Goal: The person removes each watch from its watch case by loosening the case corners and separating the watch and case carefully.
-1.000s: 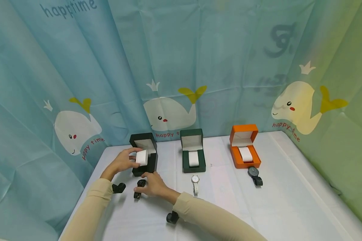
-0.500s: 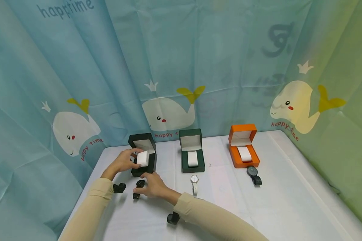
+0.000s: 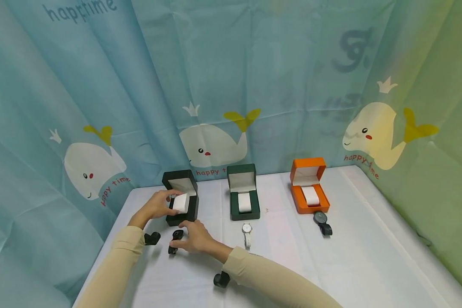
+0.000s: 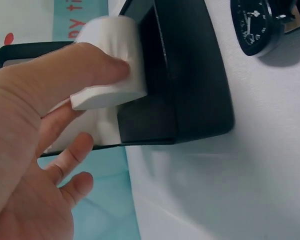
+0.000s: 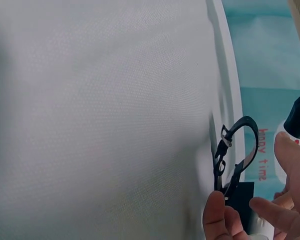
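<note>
My left hand (image 3: 155,206) pinches a white watch cushion (image 4: 115,62) between thumb and fingers, at the opening of a black watch box (image 4: 200,85). The box stands with its lid raised at the table's left back. In front of it is a black watch (image 3: 176,237) with a dark dial, its strap (image 5: 251,145) curved into a loop. Around this watch my right hand (image 3: 196,237) has its thumb and forefinger; the thumb overlaps the strap. Whether the fingers grip it I cannot tell. In the right wrist view the fingertips (image 5: 215,205) are right at the strap.
A green watch box (image 3: 244,216) and an orange watch box (image 3: 312,209) stand open along the back, each with a white cushion inside. A watch with a pale strap (image 3: 247,235) lies before the green one, a dark watch (image 3: 322,223) before the orange. A curtain hangs behind.
The white cushion in my left hand has shifted very slightly at the black box. My right hand stays at the black watch. The head view has turned slightly to the right.
</note>
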Available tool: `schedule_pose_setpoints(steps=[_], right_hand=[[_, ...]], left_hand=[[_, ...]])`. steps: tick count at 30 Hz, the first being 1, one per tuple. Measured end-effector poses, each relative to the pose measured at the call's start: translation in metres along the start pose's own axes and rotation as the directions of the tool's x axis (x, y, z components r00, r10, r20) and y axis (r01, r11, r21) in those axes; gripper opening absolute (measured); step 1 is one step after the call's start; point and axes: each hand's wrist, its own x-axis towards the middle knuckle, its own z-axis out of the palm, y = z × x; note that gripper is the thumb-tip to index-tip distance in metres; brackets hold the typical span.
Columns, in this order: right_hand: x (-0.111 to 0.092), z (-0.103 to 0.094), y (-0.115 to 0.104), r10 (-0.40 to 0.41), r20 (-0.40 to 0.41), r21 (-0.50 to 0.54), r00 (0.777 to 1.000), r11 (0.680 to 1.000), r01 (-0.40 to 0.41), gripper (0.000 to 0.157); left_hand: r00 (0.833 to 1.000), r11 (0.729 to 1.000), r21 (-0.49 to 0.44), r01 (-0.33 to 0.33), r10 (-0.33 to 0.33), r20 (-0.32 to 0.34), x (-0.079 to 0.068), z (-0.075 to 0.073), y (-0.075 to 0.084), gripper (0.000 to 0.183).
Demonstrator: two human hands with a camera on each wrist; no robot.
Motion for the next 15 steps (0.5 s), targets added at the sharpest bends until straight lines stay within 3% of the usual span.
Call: schedule_pose_setpoints(steps=[6, 15], right_hand=[[-0.002, -0.0013, -0.0006, -0.001, 0.0, 0.001, 1.0, 1.0, 0.001, 0.059], [-0.0019, -0.0037, 0.002, -0.013, 0.003, 0.004, 1.0, 1.0, 0.013, 0.058]], left_hand=[[1.0, 1.0, 0.014, -0.023, 0.022, 0.012, 0.0028, -0.0014, 0.0018, 0.061], [0.999, 0.999, 0.048, -0.002, 0.0, 0.05, 0.0051, 0.0009, 0.0032, 0.059]])
